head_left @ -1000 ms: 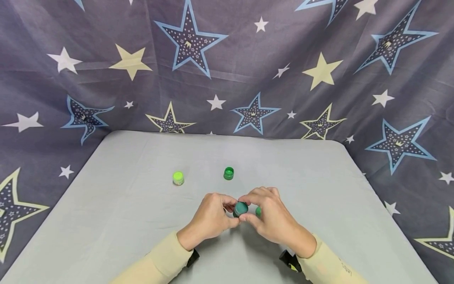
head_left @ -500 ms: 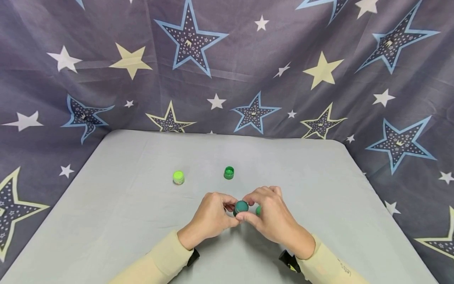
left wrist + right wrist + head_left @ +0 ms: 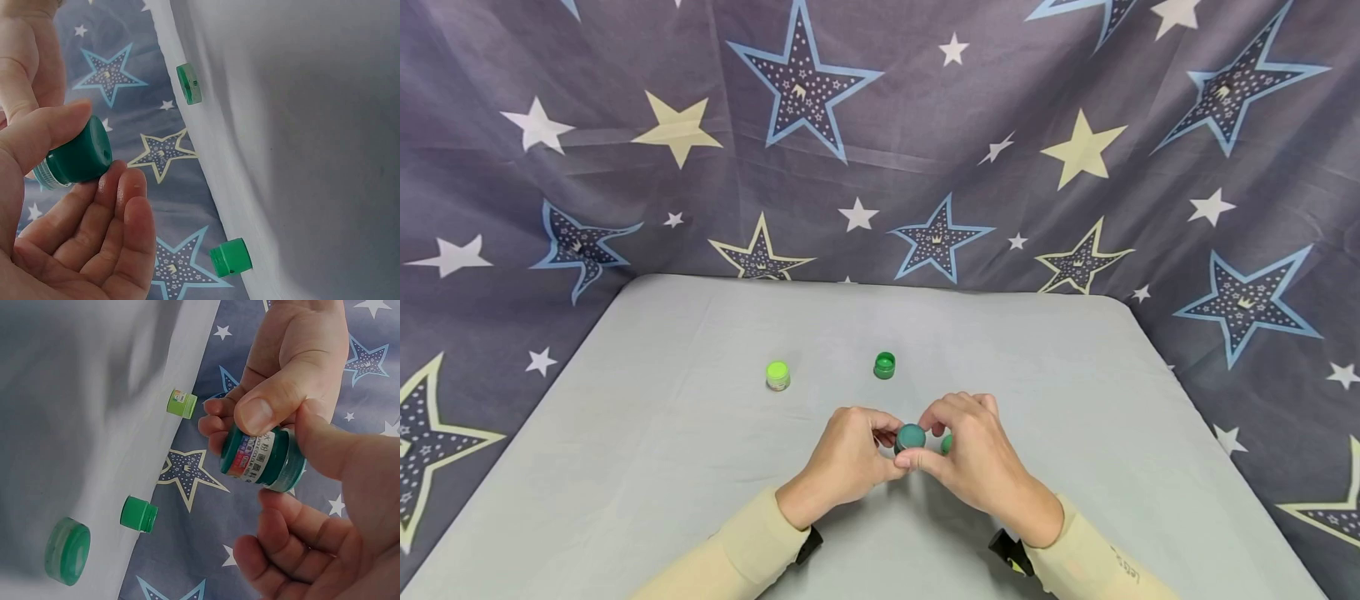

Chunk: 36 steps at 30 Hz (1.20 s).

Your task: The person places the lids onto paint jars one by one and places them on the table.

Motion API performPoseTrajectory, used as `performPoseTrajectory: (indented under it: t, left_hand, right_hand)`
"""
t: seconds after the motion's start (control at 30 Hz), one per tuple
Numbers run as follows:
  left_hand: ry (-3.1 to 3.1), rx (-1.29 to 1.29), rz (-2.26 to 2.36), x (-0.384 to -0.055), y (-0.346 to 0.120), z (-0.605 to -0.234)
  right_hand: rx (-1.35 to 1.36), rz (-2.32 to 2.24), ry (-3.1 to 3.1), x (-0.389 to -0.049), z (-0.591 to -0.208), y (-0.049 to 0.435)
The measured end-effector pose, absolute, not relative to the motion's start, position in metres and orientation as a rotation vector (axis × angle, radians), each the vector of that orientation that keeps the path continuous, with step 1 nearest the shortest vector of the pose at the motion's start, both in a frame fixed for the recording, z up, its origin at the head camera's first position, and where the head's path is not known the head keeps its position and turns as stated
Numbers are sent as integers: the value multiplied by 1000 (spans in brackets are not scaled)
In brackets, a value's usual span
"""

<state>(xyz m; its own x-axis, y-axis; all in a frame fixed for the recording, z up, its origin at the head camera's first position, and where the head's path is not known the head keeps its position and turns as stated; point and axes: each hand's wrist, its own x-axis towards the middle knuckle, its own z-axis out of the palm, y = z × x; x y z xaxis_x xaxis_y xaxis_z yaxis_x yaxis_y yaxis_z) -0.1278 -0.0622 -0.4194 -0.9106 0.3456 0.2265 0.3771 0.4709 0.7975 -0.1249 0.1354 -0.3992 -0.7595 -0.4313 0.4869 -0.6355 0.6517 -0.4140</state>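
Note:
In the head view, a small dark green paint jar (image 3: 911, 437) with a clear lid is held up between both hands over the table. My left hand (image 3: 844, 457) grips its body from the left, thumb on the printed label (image 3: 251, 456) in the right wrist view. With thumb and index finger, my right hand (image 3: 972, 458) pinches the clear lid (image 3: 290, 464). Partly hidden beyond the right hand lies a loose green-filled lid (image 3: 67, 551). An uncapped green jar (image 3: 884, 365) stands farther back on the table.
A lime green jar (image 3: 778, 375) with its lid on stands at the back left of the grey-covered table (image 3: 647, 467). Behind the table's far edge hangs a dark curtain (image 3: 880, 179) with stars.
The right thumb has slid left across the near side of the lid while the index finger shifted right, round its far side. The left hand keeps its hold on the jar.

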Motion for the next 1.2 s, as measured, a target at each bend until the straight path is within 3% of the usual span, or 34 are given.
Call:
performPoseTrajectory:
  t: [0.7, 1.2]
  left_hand:
    - [-2665, -680, -1440, -128, -63, -420]
    - [-2678, -649, -1450, -128, -63, -419]
  right_hand:
    - [989, 994, -2613, -124, -390, 140]
    - [926, 974, -2595, -124, -394, 138]
